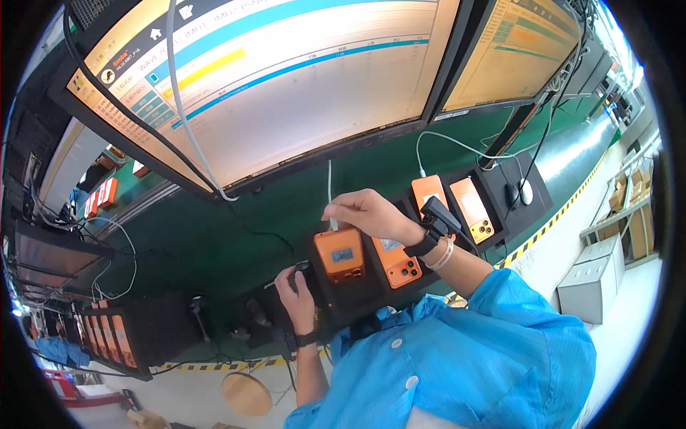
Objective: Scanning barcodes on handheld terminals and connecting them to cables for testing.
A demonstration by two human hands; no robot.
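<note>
Orange phone (339,245) is lying on the black tray (357,299), and my right hand (366,212) is pinching the white cable (329,182) at its top edge. My left hand (294,293) is curling nearby, can't tell if it's holding anything. 3 more phones (470,201) are lying to the right.

"See all of the white cable (329,180)?"
"No, partly covered by the right hand (371,214)."
"And beneath the left hand (295,293)?"
"Can't tell."
"Read the grey label (343,255)?"
"Too small. Note the large monitor (286,107), cut off by the top edge."
</note>
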